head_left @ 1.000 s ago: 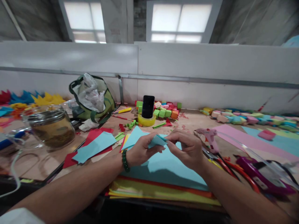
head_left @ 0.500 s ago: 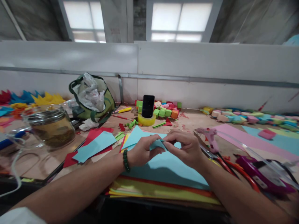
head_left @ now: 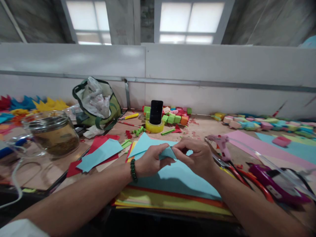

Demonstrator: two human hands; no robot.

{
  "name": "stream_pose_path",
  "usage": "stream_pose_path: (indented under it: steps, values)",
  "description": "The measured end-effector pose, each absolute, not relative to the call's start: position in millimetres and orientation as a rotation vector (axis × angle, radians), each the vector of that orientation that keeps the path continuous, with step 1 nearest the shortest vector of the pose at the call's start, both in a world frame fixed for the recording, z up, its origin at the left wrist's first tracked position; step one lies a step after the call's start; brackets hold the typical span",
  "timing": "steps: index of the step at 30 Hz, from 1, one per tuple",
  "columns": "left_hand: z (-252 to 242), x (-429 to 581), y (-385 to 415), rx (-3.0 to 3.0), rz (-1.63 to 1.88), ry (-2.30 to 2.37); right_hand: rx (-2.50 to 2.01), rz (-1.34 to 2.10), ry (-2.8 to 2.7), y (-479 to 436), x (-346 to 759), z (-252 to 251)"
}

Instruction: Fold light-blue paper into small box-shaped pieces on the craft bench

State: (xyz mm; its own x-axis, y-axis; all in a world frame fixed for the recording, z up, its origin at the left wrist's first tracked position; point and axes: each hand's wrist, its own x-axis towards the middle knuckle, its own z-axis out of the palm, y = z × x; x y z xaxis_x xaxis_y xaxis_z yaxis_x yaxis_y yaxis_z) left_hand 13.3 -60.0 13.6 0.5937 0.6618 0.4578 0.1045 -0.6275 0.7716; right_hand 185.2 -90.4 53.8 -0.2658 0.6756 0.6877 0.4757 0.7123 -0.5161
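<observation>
Both hands meet over the middle of the table on a small folded piece of light blue paper (head_left: 168,152). My left hand (head_left: 151,160), with a green bead bracelet at the wrist, pinches its left side. My right hand (head_left: 197,157) pinches its right side with curled fingers. Below them lies a large light blue sheet (head_left: 180,179) on top of a stack of red, orange and yellow sheets (head_left: 170,203) at the table's front edge.
A glass jar (head_left: 53,133) and a green bag (head_left: 98,103) stand at the left. A phone (head_left: 156,112) leans in a yellow tape roll by coloured paper cubes (head_left: 175,116). Red-handled scissors (head_left: 237,172), a pink glue gun (head_left: 222,144) and a purple tool (head_left: 274,189) lie at the right.
The two hands have drawn slightly closer and lower over the small blue paper, working its fold. Nothing else on the table has moved.
</observation>
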Motion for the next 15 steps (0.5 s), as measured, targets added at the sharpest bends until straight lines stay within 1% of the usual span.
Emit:
stream_pose_path:
  steps: [5,11,13,15]
  values:
    - [15.8,17.7,-58.5,1.82,0.85,0.605,-1.025,0.392,-1.862,-82.2,186.6,48.0]
    - [18.5,16.7,-50.5,1.462,0.66,0.53,-1.049,0.758,-1.815,-67.5,190.2,43.4]
    - [17.7,15.3,-48.6,1.416,0.649,0.557,-1.012,0.795,-1.781,-66.5,191.5,42.7]
    - [16.7,14.8,-47.8,1.399,0.644,0.592,-0.997,0.732,-1.8,-68.0,191.6,42.1]
